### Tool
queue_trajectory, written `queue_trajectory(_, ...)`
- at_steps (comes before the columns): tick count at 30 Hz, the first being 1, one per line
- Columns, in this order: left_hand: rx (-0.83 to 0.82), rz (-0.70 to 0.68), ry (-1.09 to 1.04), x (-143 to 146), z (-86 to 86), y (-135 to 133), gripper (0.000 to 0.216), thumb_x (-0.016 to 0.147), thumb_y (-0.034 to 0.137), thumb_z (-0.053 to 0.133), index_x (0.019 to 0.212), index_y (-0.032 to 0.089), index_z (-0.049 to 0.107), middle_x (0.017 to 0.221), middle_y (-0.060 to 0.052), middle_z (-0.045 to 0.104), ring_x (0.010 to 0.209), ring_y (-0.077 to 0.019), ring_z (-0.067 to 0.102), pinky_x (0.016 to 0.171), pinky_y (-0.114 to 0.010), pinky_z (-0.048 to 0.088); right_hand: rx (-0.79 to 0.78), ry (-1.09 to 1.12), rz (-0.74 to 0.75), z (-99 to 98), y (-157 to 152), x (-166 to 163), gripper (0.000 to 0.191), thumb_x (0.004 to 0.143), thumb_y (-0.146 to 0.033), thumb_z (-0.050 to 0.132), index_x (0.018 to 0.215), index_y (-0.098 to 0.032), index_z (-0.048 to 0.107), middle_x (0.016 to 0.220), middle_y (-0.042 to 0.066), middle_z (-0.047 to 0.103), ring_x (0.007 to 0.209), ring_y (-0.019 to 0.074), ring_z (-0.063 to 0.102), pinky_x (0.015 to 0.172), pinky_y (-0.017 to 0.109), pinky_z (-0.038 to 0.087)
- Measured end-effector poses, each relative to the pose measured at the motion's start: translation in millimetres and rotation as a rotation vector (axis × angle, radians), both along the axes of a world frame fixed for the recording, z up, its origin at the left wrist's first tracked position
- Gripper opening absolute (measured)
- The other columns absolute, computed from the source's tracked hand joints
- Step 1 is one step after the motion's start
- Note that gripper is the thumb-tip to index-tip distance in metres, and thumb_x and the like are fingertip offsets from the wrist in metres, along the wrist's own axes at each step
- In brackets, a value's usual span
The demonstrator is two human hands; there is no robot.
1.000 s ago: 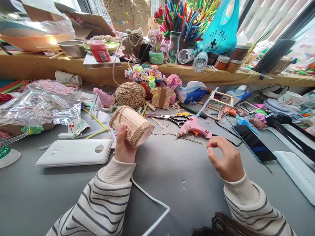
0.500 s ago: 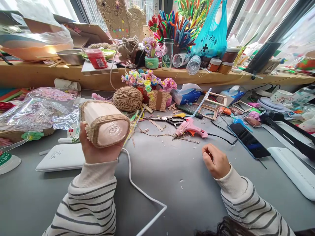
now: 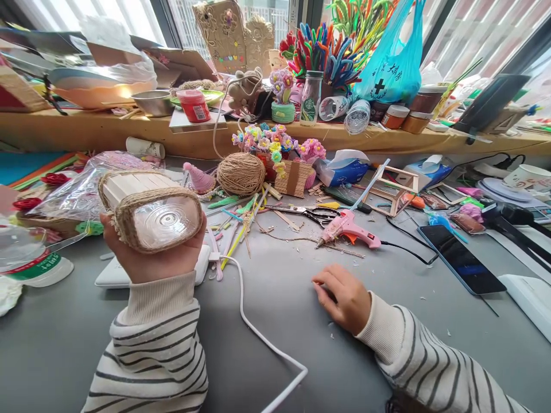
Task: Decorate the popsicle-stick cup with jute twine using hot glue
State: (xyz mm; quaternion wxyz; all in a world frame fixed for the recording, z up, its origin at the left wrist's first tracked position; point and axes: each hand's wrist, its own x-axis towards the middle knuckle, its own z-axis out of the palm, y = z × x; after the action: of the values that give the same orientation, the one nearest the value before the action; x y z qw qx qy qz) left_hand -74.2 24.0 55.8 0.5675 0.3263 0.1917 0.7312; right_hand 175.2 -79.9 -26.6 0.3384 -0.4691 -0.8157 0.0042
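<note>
My left hand (image 3: pixel 157 267) is wrapped round a plastic container (image 3: pixel 167 221) covered with pale wooden sticks and bands of jute twine. It is tipped on its side, with its clear ringed bottom facing me. My right hand (image 3: pixel 344 295) hovers low over the grey table, thumb and fingers curled in together. Whatever it may pinch is too small to make out. Beyond this hand lies a pink hot glue gun (image 3: pixel 346 229) with a glue stick in its back. Scissors (image 3: pixel 316 214) rest behind the gun, and a ball of jute twine (image 3: pixel 241 174) sits farther left.
A white cable (image 3: pixel 253 330) runs across the table from a white power bank (image 3: pixel 112 269). A phone (image 3: pixel 458 252) lies at the right. Pipe-cleaner flowers (image 3: pixel 267 140) and small wooden frames (image 3: pixel 396 189) stand at the back. On the left is a clear plastic bottle (image 3: pixel 37 258).
My left hand has moved left with the container and turned its bottom more squarely toward me. My right hand has come left and nearer, its fingers a little looser. The view has shifted left.
</note>
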Motion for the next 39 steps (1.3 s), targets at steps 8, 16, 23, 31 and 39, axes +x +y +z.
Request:
queue_trajectory(8, 0.027, 0.008, -0.018, -9, -6.0, 4, 0.044, 0.074, 0.056, 0.047, 0.102, 0.023, 0.054, 0.111, -0.001, 0.058, 0.099, -0.0167, 0.053, 0.070, -0.027, 0.053, 0.074, -0.029, 0.074, 0.5, 40, -64, 0.019, 0.081, -0.017, 0.044, 0.091, -0.013, 0.060, 0.079, 0.007, 0.062, 0.073, 0.0177, 0.049, 0.067, 0.029, 0.047)
queue_trajectory(16, -0.032, 0.011, -0.019, -8, -14.3, 10, 0.046, 0.072, 0.056, 0.049, 0.103, 0.022, 0.054, 0.108, -0.003, 0.059, 0.096, -0.0191, 0.054, 0.068, -0.028, 0.052, -0.010, -0.102, 0.008, -5.8, 62, -107, 0.034, 0.087, -0.033, 0.040, 0.113, -0.016, 0.053, 0.120, 0.007, 0.057, 0.112, 0.0264, 0.046, 0.093, 0.051, 0.034)
queue_trajectory(23, -0.056, 0.027, -0.016, -2, -18.6, 11, 0.045, 0.070, 0.055, 0.053, 0.103, 0.023, 0.054, 0.113, -0.001, 0.058, 0.109, -0.0217, 0.048, 0.076, -0.030, 0.050, -0.040, -0.055, -0.009, -10.5, 60, -92, 0.036, 0.086, -0.037, 0.041, 0.111, -0.014, 0.055, 0.114, 0.010, 0.061, 0.116, 0.0240, 0.047, 0.101, 0.051, 0.029)
queue_trajectory(31, -0.176, 0.038, 0.081, 19, -19.3, 7, 0.043, 0.071, 0.055, 0.052, 0.097, 0.022, 0.060, 0.111, -0.002, 0.062, 0.120, -0.0270, 0.041, 0.083, -0.037, 0.049, 0.186, 0.048, 0.034, 1.1, 36, -42, 0.022, 0.080, -0.022, 0.048, 0.096, -0.014, 0.060, 0.098, 0.008, 0.067, 0.099, 0.0204, 0.056, 0.088, 0.038, 0.044)
queue_trajectory(39, -0.336, -0.076, 0.194, 26, -32.5, 5, 0.041, 0.065, 0.052, 0.059, 0.097, 0.026, 0.063, 0.114, -0.002, 0.061, 0.122, -0.0277, 0.042, 0.089, -0.038, 0.049, 0.331, 0.022, -0.370, -0.4, 41, 66, 0.023, 0.077, -0.015, 0.047, 0.096, -0.017, 0.058, 0.092, 0.008, 0.065, 0.091, 0.0207, 0.057, 0.082, 0.040, 0.045)
